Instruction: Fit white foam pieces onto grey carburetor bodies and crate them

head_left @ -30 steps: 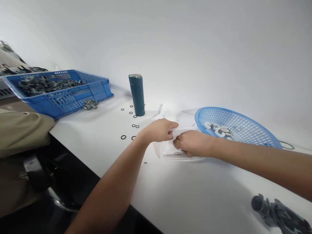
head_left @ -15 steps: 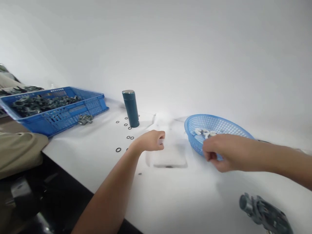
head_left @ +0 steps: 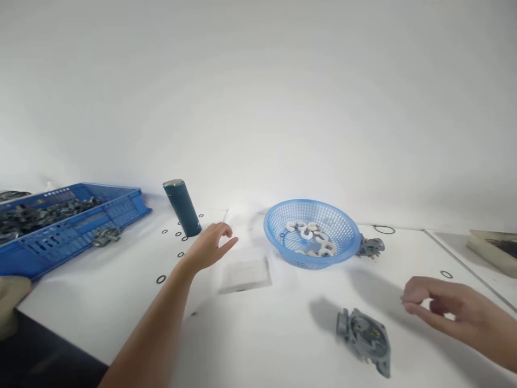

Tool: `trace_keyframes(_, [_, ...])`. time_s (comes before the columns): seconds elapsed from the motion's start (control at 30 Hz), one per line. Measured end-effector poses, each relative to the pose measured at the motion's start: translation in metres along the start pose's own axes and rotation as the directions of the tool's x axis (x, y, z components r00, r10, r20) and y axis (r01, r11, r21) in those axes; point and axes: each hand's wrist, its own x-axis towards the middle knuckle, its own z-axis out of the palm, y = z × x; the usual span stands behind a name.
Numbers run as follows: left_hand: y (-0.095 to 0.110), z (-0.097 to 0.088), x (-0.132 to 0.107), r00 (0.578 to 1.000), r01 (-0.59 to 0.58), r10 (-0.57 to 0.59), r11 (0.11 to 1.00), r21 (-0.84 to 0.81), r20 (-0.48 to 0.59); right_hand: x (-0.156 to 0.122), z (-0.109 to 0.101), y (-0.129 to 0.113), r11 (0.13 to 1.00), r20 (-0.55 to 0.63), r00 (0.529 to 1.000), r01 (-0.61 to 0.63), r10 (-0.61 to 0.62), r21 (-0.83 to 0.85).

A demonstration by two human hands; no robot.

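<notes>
My left hand (head_left: 212,247) hovers over the white table beside a pale, flat, see-through tray (head_left: 245,276). Its thumb and index finger are apart, with nothing visible between them. To the right, my right hand (head_left: 452,312) is in the air with fingers curled and thumb and index fingertips together; anything in that pinch is too small to make out. Left of it lies a grey metal carburetor body (head_left: 367,337), its open chamber facing up. A blue mesh basket (head_left: 278,245) with several white C-shaped pieces (head_left: 326,248) stands beyond, between my hands.
A blue crate (head_left: 121,213) full of metal parts stands at the left, with one carburetor (head_left: 105,236) beside it. A dark teal flask (head_left: 183,209) stands among several black rings (head_left: 161,279). Behind the basket sits another carburetor (head_left: 371,246). A beige box edge (head_left: 490,253) shows far right.
My right hand has moved from the basket toward the right, near the carburetor body. My left hand has uncurled, thumb now apart from the fingers. The view has swung right.
</notes>
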Motion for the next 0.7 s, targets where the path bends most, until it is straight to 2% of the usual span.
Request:
trace_keyframes(0.07, [0.005,0.004,0.000,0.994,0.000,0.001,1.000,0.009,-0.112,-0.005,0.004,0.010,0.993,0.091,0.996,-0.038,0.028,0.113])
trace_keyframes(0.13, [0.013,0.006,-0.001,0.967,-0.013,0.017,1.000,0.015,-0.253,-0.007,0.008,0.012,0.980,0.088,0.995,-0.060,0.044,0.192])
trace_keyframes(0.23, [0.037,0.006,-0.006,0.881,-0.083,0.084,0.996,0.022,-0.465,-0.008,0.012,0.002,0.963,0.085,0.994,-0.083,0.063,0.256])
trace_keyframes(0.3, [0.063,0.005,-0.016,0.840,-0.183,0.168,0.983,0.021,-0.517,-0.007,0.015,-0.005,0.954,0.096,0.993,-0.099,0.075,0.284])
trace_keyframes(0.33, [0.080,0.005,-0.023,0.837,-0.248,0.221,0.969,0.013,-0.500,-0.007,0.016,-0.008,0.949,0.100,0.992,-0.104,0.077,0.298])
trace_keyframes(0.43, [0.138,0.015,-0.047,0.862,-0.419,0.378,0.906,-0.057,-0.337,-0.006,0.020,-0.013,0.930,0.111,0.991,-0.104,0.069,0.353])
trace_keyframes(0.53, [0.193,0.038,-0.063,0.882,-0.471,0.465,0.868,-0.156,-0.076,-0.005,0.027,-0.017,0.898,0.109,0.992,-0.102,0.061,0.429])
trace_keyframes(0.6, [0.219,0.055,-0.064,0.885,-0.369,0.423,0.892,-0.262,0.194,-0.005,0.034,-0.020,0.870,0.110,0.992,-0.107,0.061,0.481])
trace_keyframes(0.67, [0.234,0.068,-0.059,0.859,-0.259,0.352,0.925,-0.278,0.372,-0.006,0.040,-0.023,0.840,0.116,0.991,-0.113,0.060,0.531])
trace_keyframes(0.7, [0.238,0.071,-0.055,0.848,-0.220,0.317,0.940,-0.262,0.425,-0.006,0.043,-0.024,0.824,0.121,0.991,-0.118,0.060,0.555])
